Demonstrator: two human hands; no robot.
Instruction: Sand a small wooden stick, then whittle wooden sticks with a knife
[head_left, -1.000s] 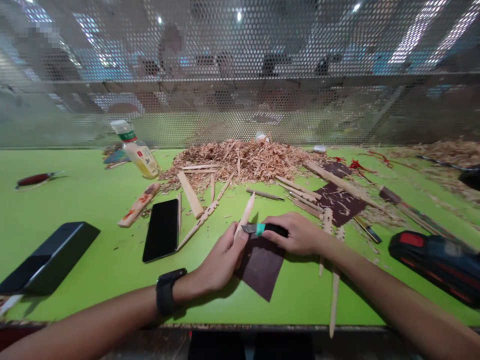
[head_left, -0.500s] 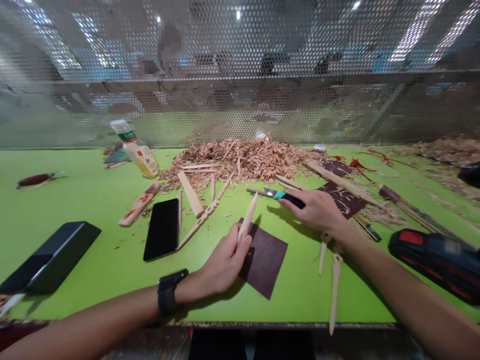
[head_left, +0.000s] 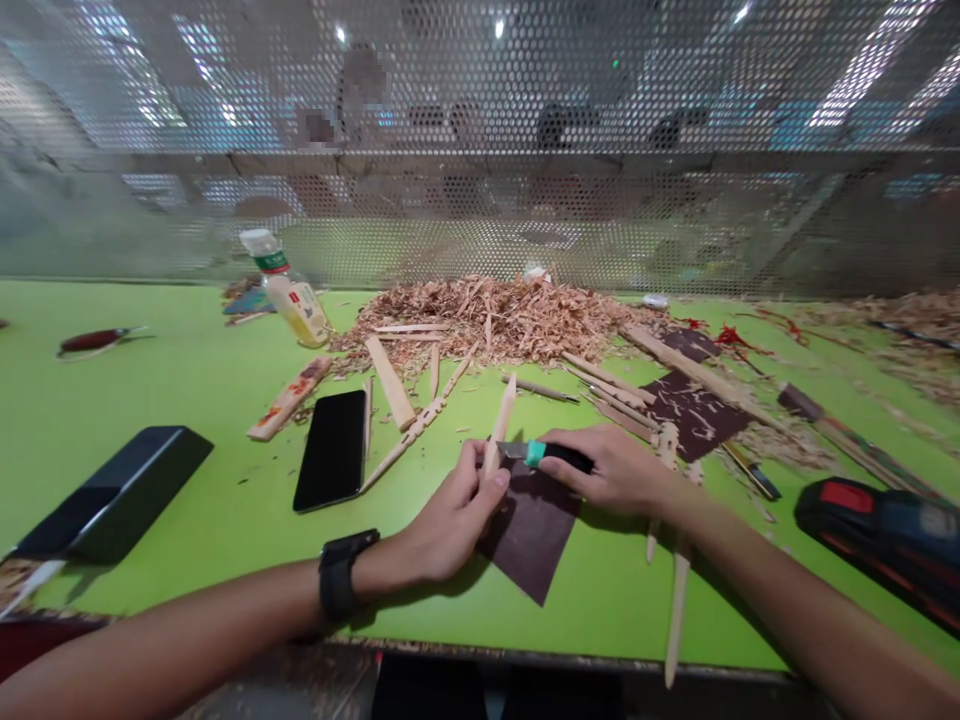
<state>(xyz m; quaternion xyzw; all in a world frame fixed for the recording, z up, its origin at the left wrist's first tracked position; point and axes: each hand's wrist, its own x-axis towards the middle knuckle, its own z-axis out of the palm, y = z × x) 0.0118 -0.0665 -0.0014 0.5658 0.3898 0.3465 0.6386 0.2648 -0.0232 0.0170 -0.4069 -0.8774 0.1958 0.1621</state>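
Observation:
My left hand (head_left: 457, 510) is closed around a pale pointed wooden stick (head_left: 504, 410), its tip angled up and away from me. In my right hand (head_left: 611, 468) is a utility knife (head_left: 559, 457) with a black and teal handle. Its blade lies against the stick, or very close to it, just above my left fingers. Beneath both hands a dark brown sheet of sandpaper (head_left: 536, 540) lies on the green table (head_left: 247, 570). Carved wooden sticks (head_left: 679, 610) lie partly under my right forearm, and a thin metal-tipped tool (head_left: 540, 388) rests beyond the knife.
A heap of wood shavings (head_left: 480, 315) spreads along the perforated metal screen (head_left: 465, 200). Left of my hands are a phone (head_left: 330, 450), a bottle (head_left: 296, 305), a dark wedge-shaped stand (head_left: 142, 500) and a red-handled tool (head_left: 94, 340). A black and red battery tool (head_left: 877, 540) sits at the right.
My right hand has brought the knife left and toward me, from over the table to the stick. My left hand still holds the stick in about the same place. The view has shifted slightly.

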